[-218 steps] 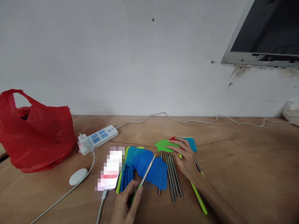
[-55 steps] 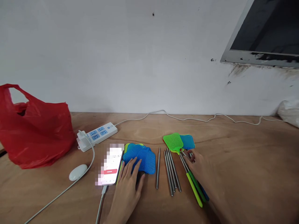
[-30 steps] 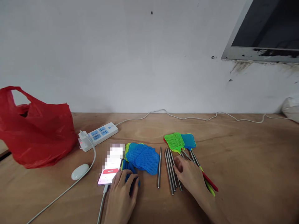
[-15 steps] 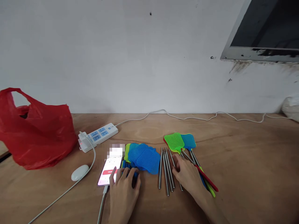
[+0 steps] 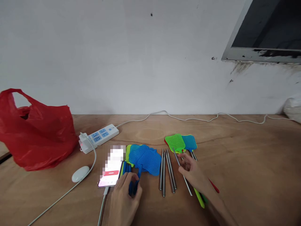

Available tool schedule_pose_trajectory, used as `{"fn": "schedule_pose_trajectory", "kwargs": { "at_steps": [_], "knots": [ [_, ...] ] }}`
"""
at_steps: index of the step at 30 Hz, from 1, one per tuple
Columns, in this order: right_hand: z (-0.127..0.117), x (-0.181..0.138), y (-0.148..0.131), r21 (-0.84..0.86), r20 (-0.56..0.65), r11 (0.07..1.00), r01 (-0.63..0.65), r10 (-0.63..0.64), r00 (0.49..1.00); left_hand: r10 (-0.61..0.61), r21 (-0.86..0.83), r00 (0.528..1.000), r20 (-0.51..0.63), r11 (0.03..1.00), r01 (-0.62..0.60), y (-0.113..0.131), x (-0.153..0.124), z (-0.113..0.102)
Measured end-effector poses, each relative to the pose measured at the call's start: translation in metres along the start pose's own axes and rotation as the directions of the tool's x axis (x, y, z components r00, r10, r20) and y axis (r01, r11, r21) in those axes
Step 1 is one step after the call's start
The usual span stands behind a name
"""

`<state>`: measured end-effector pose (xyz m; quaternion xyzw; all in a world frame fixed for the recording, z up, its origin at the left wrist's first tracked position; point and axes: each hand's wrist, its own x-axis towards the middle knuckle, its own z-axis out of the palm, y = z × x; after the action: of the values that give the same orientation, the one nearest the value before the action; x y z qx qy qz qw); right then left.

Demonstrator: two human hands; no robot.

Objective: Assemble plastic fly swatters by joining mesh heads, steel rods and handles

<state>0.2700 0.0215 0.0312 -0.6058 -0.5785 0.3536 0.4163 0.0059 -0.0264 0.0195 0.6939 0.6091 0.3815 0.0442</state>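
Observation:
My left hand [image 5: 124, 196] is curled with thumb and fingers around a blue fly swatter handle [image 5: 133, 187], part of it hidden by the fingers. Just beyond are blue mesh fly swatter heads [image 5: 148, 160], overlapping on the wooden table, and more handles [image 5: 125, 168] beside the phone. My right hand [image 5: 191, 171] pinches a thin metal rod [image 5: 185, 182], tilted, its upper end near the swatter heads. Several similar metal rods [image 5: 164, 175] lie side by side to its left. Assembled fly swatters, with a green head [image 5: 176, 143] and a teal one [image 5: 189, 142], lie partly under my right hand.
A lit phone [image 5: 112, 168] on a charging cable lies left of the swatters. Behind it is a white power strip [image 5: 100, 137], with its cord running along the wall. A white oval device [image 5: 80, 174] and a red plastic bag [image 5: 39, 135] are at the left.
My right hand has lifted one metal rod from the row and tilted it over the swatters. My left hand has closed around a blue handle. Handles under my right forearm have shifted.

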Motion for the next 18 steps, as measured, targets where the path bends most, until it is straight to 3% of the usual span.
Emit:
{"fn": "schedule_pose_trajectory", "kwargs": {
  "at_steps": [2, 4, 7, 11, 18],
  "knots": [
    [-0.002, -0.004, -0.007, 0.286, 0.02, 0.952, -0.109, 0.108, 0.994, -0.011, -0.118, 1.0, 0.016, 0.993, 0.013, 0.004, -0.003, 0.0],
    [-0.002, -0.008, -0.016, 0.508, 0.044, 0.839, -0.194, 0.2, 0.979, -0.012, -0.215, 0.999, 0.052, 0.976, 0.022, 0.008, -0.006, 0.003],
    [0.005, -0.014, -0.029, 0.734, 0.041, 0.652, -0.189, 0.236, 0.971, 0.025, -0.304, 0.994, 0.106, 0.953, 0.008, 0.011, -0.01, 0.009],
    [0.017, -0.017, -0.035, 0.848, -0.025, 0.521, -0.101, 0.229, 0.973, 0.113, -0.342, 0.982, 0.15, 0.938, -0.055, 0.014, -0.011, 0.012],
    [0.024, -0.016, -0.032, 0.865, -0.057, 0.5, -0.045, 0.186, 0.981, 0.157, -0.314, 0.978, 0.14, 0.944, -0.106, 0.014, -0.011, 0.008]
  ]
}}
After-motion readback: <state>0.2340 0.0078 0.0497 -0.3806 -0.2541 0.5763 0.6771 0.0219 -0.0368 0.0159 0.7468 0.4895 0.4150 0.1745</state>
